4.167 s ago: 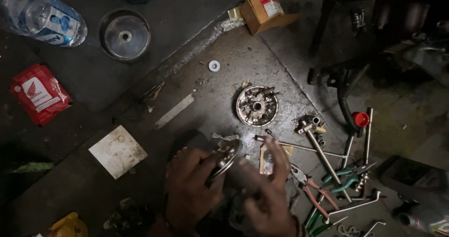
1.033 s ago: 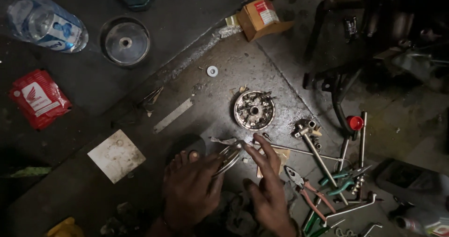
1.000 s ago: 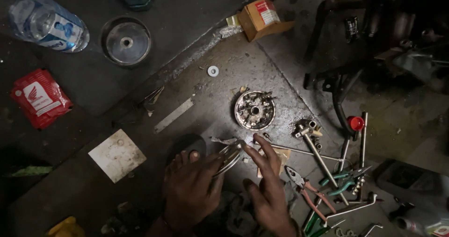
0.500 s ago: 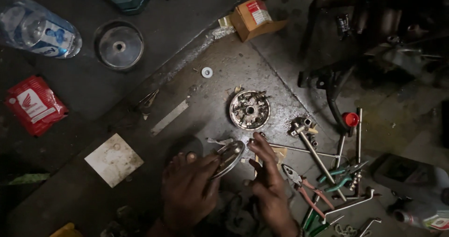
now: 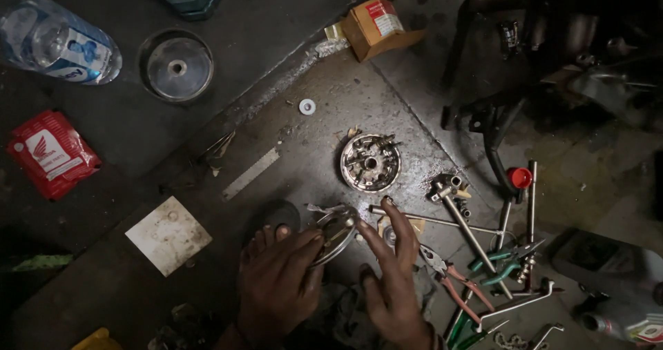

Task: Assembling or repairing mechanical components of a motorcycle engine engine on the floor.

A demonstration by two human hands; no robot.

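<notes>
Left hand (image 5: 280,291) clamps the round metal plate stack (image 5: 333,226), right hand (image 5: 394,281) open-fingered at its 3 o'clock, likely aligning it; next needs steady fingertip seating.

We see own left hand (image 5: 280,291) and right hand (image 5: 394,284) bare: no gloves, no rings, no watch. Fingers grimy, nails short. No sleeve visible at wrists. Bare toes (image 5: 266,238) show above left hand, on dark sandal.
</notes>
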